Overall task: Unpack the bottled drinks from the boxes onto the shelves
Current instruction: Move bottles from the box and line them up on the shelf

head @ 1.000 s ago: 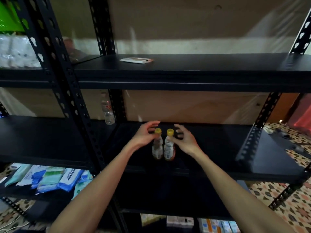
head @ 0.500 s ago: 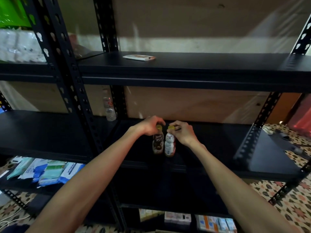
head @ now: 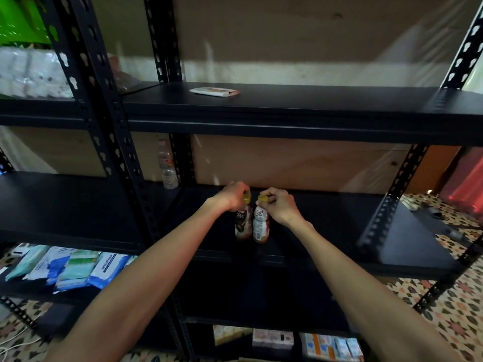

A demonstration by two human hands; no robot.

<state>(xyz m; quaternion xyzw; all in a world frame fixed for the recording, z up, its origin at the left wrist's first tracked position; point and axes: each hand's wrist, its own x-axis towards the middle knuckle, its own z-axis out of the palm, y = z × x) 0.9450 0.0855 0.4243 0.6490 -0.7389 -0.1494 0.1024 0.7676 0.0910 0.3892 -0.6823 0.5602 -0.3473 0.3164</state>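
The left hand (head: 231, 195) is curled over the top of the left bottle (head: 243, 226), with the fingers closed around its yellow cap (head: 246, 197). The right hand (head: 278, 206) pinches the other cap (head: 262, 198), on the right bottle (head: 260, 228), in the same manner.

Both bottles stand upright on the middle shelf (head: 339, 231), near its front edge. They are side by side, and they touch or almost touch. The picture is a little blurred there, so I cannot say which. The left bottle has a dark label and the right one a lighter label.

Further back and to the left, a clear water bottle (head: 167, 165) stands upright behind a black post (head: 122, 163) of the rack. On the upper shelf (head: 313, 105) a flat packet (head: 214, 91) lies alone.

On the lower shelf at the left lie packs of wipes (head: 70, 267) in blue and green. At the bottom of the rack some small cartons (head: 287, 338) stand in a row. At the right a patterned floor (head: 457, 309) shows.
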